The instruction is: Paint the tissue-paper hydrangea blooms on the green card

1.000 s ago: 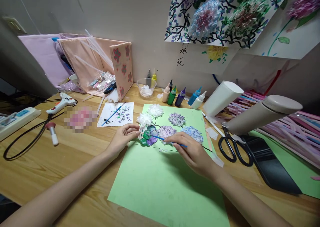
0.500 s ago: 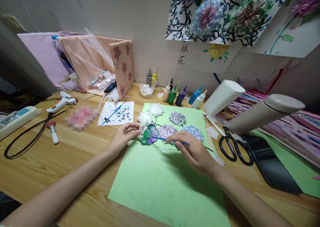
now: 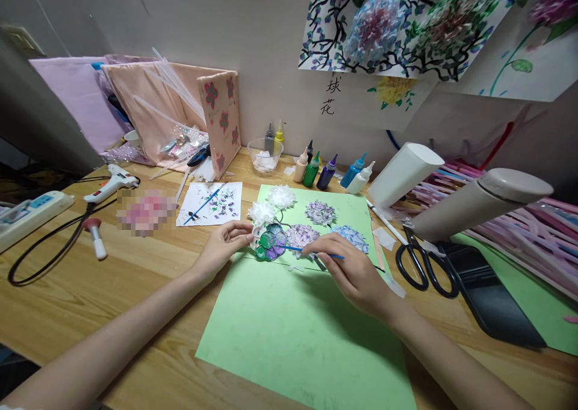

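Note:
In my right hand (image 3: 350,268) is a thin blue paintbrush (image 3: 292,249), its tip over a flower-shaped paint palette (image 3: 270,243) smeared with green and purple. My left hand (image 3: 231,238) pinches the palette's left edge between thumb and fingers. Beyond the palette, white fluffy paper flowers (image 3: 280,197) rest on a light green sheet (image 3: 271,313). A pale purple flower (image 3: 301,236) lies just right of the palette, partly behind the brush. Farther right are a darker purple flower (image 3: 320,212) and a blue flower (image 3: 351,238), partly covered by my right hand.
Paint bottles (image 3: 326,174) and a clear bowl (image 3: 265,156) stand along the wall. Scissors (image 3: 418,265), a black phone-like slab (image 3: 490,301) and a grey bottle (image 3: 474,205) lie right. Left are a paint-dabbed paper (image 3: 221,208) with another brush, a glue gun (image 3: 111,184) and a power strip (image 3: 36,211).
My right hand has shifted very slightly, the brush tip staying at the palette. My left hand keeps its hold on the palette.

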Motion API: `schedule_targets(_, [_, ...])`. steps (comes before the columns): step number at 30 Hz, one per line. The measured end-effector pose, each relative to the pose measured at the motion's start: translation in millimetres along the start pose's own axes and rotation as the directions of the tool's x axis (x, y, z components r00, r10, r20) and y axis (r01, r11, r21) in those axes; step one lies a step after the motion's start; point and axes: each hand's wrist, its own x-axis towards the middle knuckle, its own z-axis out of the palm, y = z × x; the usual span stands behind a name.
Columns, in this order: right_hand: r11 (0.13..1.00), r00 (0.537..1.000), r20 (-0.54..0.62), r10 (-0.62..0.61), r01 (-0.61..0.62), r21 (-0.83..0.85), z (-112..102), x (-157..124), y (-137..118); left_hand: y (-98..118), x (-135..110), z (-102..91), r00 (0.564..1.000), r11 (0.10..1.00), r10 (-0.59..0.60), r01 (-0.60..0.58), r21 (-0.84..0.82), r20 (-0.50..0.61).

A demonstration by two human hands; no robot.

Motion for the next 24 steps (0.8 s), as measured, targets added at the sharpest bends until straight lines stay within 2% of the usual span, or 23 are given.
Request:
schedule_targets(10, [1.000,1.000,-0.008,0.001,-0.001,0.017,3.5,-2.5,2.9,1.0,-0.1,0.5,1.000,1.000,0.001,-0.001,0.003,-0.001])
schedule_targets(16, [0.999,0.998,-0.059,-0.023,0.026,0.042,-0.4,-1.4,0.5,1.5,-0.9,0.7,1.000,1.000,-0.002,0.003,0.011,-0.003])
schedule_targets(21, [1.000,1.000,-0.009,0.003,-0.002,0.030,4.8,-3.2,4.1,0.7,-0.3,0.2,1.000,1.000,-0.001,0.001,0.007,0.001])
schedule_targets(24, [1.000,1.000,-0.017,0.001,-0.001,0.029,6.7,-4.2,5.7,0.0,0.1,0.1,1.000,1.000,-0.001,0.001,0.000,0.000])
